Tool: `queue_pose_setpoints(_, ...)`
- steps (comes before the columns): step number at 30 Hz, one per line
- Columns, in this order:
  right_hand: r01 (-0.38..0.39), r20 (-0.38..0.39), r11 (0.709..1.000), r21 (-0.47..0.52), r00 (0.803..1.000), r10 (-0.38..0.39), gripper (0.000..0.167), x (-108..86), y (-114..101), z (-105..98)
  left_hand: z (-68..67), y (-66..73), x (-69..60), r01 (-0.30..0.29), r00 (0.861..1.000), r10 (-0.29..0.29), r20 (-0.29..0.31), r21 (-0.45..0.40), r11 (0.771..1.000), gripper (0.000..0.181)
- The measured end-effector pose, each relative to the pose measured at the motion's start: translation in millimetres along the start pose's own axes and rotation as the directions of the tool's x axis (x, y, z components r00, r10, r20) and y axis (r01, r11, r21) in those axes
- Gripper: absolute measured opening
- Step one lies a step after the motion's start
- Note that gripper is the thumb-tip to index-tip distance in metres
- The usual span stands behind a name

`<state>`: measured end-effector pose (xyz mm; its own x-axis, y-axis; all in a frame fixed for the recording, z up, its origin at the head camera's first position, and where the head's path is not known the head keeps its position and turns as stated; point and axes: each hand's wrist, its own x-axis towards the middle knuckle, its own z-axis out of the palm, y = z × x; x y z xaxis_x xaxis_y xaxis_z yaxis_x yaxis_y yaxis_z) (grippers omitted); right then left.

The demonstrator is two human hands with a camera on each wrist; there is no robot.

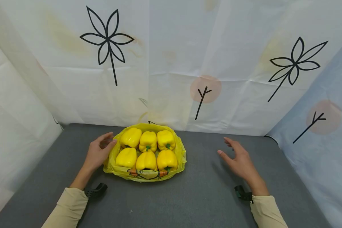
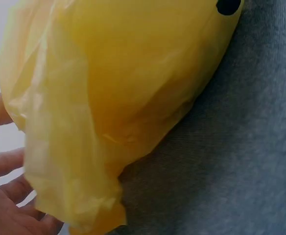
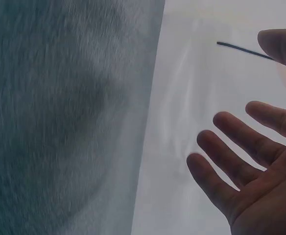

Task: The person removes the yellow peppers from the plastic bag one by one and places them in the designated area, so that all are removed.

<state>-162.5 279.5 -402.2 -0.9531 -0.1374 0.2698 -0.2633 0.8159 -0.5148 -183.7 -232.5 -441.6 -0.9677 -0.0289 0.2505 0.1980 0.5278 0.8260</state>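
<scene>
Several yellow bell peppers (image 1: 147,161) sit in two rows inside a yellow plastic bag (image 1: 118,172) whose top is rolled open. Dark print with orange patches marks the bag's front. At the bag's left side is my left hand (image 1: 99,152), thumb and fingers loosely bent near the rim. In the left wrist view, the fingers of the left hand (image 2: 6,196) are spread beside the bag's crumpled plastic (image 2: 59,127), which hides part of them; contact is unclear. Well right of the bag, my right hand (image 1: 240,161) hovers above the table with fingers apart, holding nothing.
The dark grey table (image 1: 159,202) runs back to a white cloth backdrop (image 1: 171,63) printed with leaf and twig shapes. More cloth hangs at the left and right. Each wrist wears a black band, and both sleeves are beige.
</scene>
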Motion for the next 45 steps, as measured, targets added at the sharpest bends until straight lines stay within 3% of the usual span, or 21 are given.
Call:
queue_pose_setpoints(9,0.037,0.029,0.996,0.085,0.999,-0.040,0.058,-1.1,-15.6,8.6,2.9,-4.7,-0.8,0.092,0.996,-0.089,0.027,-0.145,0.985,0.052)
queue_pose_setpoints(24,0.131,0.100,0.956,0.264,0.982,-0.162,0.055,2.2,-50.6,20.6,8.5,-24.6,1.4,0.071,0.997,-0.068,0.021,-0.268,0.961,0.047)
queue_pose_setpoints(28,0.142,0.138,0.922,0.359,0.969,-0.203,0.053,8.1,-63.5,24.7,9.6,-24.9,1.2,0.082,0.997,-0.080,0.021,-0.273,0.958,0.047)
queue_pose_setpoints(39,0.108,0.224,0.791,0.603,0.928,-0.298,0.056,26.8,-103.6,44.9,9.5,-26.7,1.5,0.094,0.996,-0.089,0.031,-0.270,0.958,0.048)
queue_pose_setpoints(45,0.089,0.259,0.768,0.634,0.912,-0.319,0.060,35.7,-111.6,61.9,10.6,-29.6,2.9,0.081,0.997,-0.076,0.027,-0.276,0.958,0.047)
